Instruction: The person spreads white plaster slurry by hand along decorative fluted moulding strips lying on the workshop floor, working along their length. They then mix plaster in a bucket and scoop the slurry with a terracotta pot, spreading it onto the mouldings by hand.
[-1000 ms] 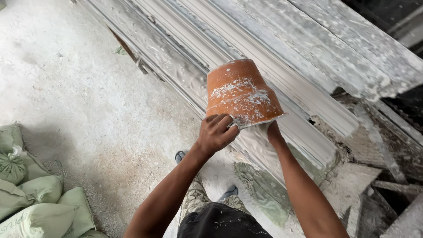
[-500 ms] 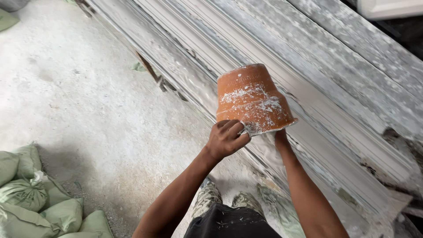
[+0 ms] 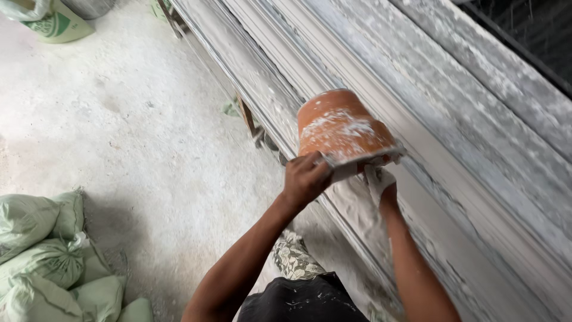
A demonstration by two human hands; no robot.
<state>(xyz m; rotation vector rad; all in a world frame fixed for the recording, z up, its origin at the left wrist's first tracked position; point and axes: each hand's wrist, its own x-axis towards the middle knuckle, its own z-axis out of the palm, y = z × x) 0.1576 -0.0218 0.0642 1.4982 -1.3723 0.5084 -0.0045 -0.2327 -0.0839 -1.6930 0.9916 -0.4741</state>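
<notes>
— What are the hands doing with that orange bucket (image 3: 342, 128)?

— Both are holding it upside down by the rim. The left hand (image 3: 305, 179) is closed around the near edge, fingers curled over the lip. The right hand (image 3: 378, 179), caked in white plaster, is gripping the rim from underneath on the far side, though its fingers are partly hidden, so I cannot tell how tightly it is closing.

— Where is the bucket sitting?

— It is not resting on anything; it is being held tipped over the long white moulding (image 3: 417, 179), mouth angled down toward the channel just below the hands.

— Has anything changed in the last second?

— Yes. The bucket is travelling along the moulding: the green sacks (image 3: 47, 262) on the floor (image 3: 119, 131) are sliding back toward the lower left, and a green bag (image 3: 56, 24) is now showing at the top left that was out of view before. The tilt is staying much the same.

— What does that tell you?

— My reading is that the person is working along the length of the moulding, emptying the bucket as they go. No falling plaster is clearly showing, so how much is left inside I cannot tell.
</notes>
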